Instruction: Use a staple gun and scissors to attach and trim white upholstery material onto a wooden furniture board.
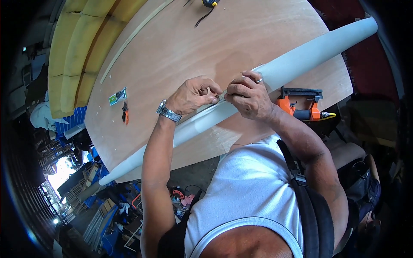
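Observation:
A long white padded-looking piece [307,53], tapered at its ends, lies slantwise across a round-edged plywood board [180,47]. Over its middle, my left hand [193,93] has thumb and fingers closed in a pinch at the far edge. What sits between those fingertips is too small to name. Just to the right, my right hand [249,94] is closed on the white piece, its fingers bent over the far edge. The two hands' fingertips almost meet. A watch is on my left wrist and a ring on a finger of my right hand.
An orange and black staple gun [301,105] with a yellow hose lies by my right forearm. Orange-handled pliers [125,113] and a small packet [117,96] rest at left. Yellow foam pieces [79,51] stand beyond the board's left edge; a yellow-black tool [210,3] lies at the far edge.

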{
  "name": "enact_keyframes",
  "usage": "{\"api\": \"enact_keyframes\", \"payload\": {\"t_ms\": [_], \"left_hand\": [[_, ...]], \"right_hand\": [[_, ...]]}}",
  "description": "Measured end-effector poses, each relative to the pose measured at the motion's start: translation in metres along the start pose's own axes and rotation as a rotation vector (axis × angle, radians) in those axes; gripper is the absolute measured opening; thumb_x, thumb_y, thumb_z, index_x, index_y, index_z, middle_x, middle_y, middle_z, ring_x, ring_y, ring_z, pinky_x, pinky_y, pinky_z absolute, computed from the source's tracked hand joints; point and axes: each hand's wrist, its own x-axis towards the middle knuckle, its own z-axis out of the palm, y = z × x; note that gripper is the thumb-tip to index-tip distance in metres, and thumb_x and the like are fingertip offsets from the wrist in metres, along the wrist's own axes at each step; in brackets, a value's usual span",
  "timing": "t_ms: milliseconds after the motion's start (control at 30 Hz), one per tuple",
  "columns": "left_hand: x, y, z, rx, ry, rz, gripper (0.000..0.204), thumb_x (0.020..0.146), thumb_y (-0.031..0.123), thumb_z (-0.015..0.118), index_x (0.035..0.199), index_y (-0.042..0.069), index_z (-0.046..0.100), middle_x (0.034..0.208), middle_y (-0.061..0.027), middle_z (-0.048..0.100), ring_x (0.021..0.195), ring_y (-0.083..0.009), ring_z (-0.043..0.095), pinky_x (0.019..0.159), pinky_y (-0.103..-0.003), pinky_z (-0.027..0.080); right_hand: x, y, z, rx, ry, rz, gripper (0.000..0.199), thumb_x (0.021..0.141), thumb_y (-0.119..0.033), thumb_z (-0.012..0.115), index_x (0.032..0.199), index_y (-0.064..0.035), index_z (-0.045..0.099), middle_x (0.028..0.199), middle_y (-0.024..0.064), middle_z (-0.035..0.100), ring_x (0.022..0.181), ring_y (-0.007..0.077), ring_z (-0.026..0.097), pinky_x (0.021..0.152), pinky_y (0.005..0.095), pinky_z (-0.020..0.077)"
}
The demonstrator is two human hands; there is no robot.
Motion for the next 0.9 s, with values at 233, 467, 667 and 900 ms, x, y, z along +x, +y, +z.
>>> {"api": "enact_keyframes", "payload": {"t_ms": [233, 467, 667, 900], "left_hand": [[0.01, 0.026, -0.007, 0.347, -0.13, 0.12, 0.028, 0.084, 0.008, 0.079, 0.111, 0.011, 0.077, 0.098, -0.0002, 0.064, 0.083, -0.013, 0.056, 0.074, -0.031, 0.048], [0.018, 0.027, -0.012, 0.329, -0.204, 0.118, 0.027, 0.082, 0.01, 0.082, 0.109, 0.011, 0.076, 0.093, 0.0006, 0.065, 0.084, -0.013, 0.056, 0.075, -0.031, 0.048], [0.022, 0.002, -0.01, -0.004, -0.205, -0.031, 0.027, 0.083, 0.006, 0.083, 0.108, 0.011, 0.074, 0.094, 0.0045, 0.066, 0.086, -0.0072, 0.058, 0.077, -0.027, 0.049], [0.053, -0.03, -0.026, -0.398, 0.069, -0.185, 0.029, 0.106, 0.033, 0.063, 0.117, 0.006, 0.067, 0.096, -0.0011, 0.069, 0.09, -0.0106, 0.068, 0.071, -0.031, 0.058]], "right_hand": [[-0.002, -0.001, 0.0, 0.006, 0.001, 0.011, 0.019, 0.078, -0.015, 0.075, 0.097, -0.0151, 0.077, 0.109, -0.0024, 0.064, 0.114, 0.0153, 0.06, 0.112, 0.0467, 0.0398], [-0.004, -0.005, 0.0, -0.001, 0.002, 0.023, 0.017, 0.079, -0.014, 0.075, 0.096, -0.0162, 0.077, 0.108, -0.0029, 0.064, 0.114, 0.0148, 0.06, 0.114, 0.0464, 0.0388], [-0.006, -0.004, 0.0, 0.006, -0.012, 0.027, 0.019, 0.077, -0.015, 0.077, 0.095, -0.0169, 0.076, 0.109, -0.0034, 0.063, 0.114, 0.0147, 0.06, 0.114, 0.0459, 0.039], [-0.002, -0.005, -0.002, -0.01, -0.017, 0.02, 0.018, 0.077, -0.015, 0.075, 0.095, -0.0172, 0.076, 0.11, -0.0026, 0.063, 0.114, 0.0156, 0.06, 0.112, 0.0467, 0.04]]}}
